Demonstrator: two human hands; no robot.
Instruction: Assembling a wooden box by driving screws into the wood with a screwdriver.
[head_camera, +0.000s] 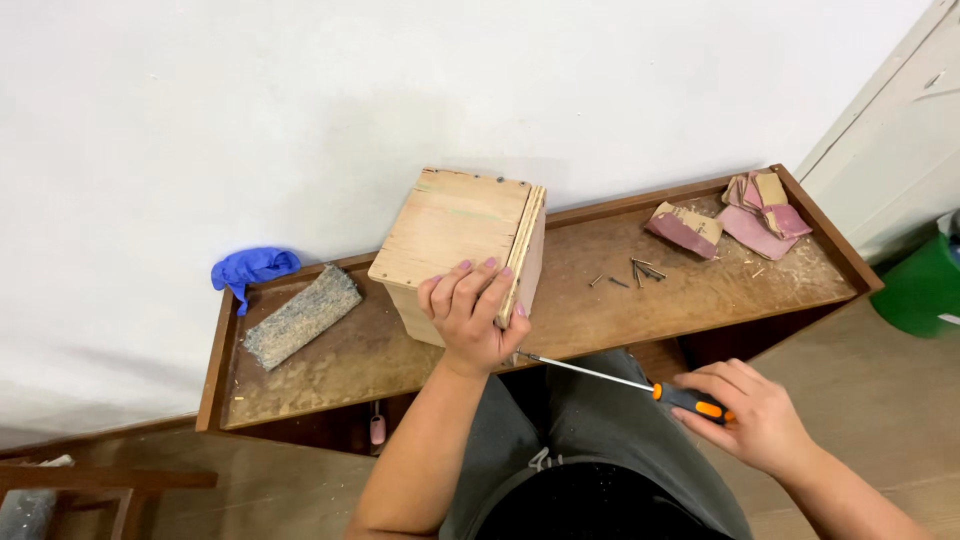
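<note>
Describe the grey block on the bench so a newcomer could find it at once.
Start at the long wooden bench against the white wall and go to its left end. The grey block lies there at a slant, beside a crumpled blue glove; it alone is grey and speckled.

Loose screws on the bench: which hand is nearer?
Right. The right hand, holding the screwdriver, is below the screws, off the bench. The left hand grips the wooden box, further left.

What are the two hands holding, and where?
Left hand holds the wooden box by its near top edge; right hand holds the screwdriver by its handle.
</note>
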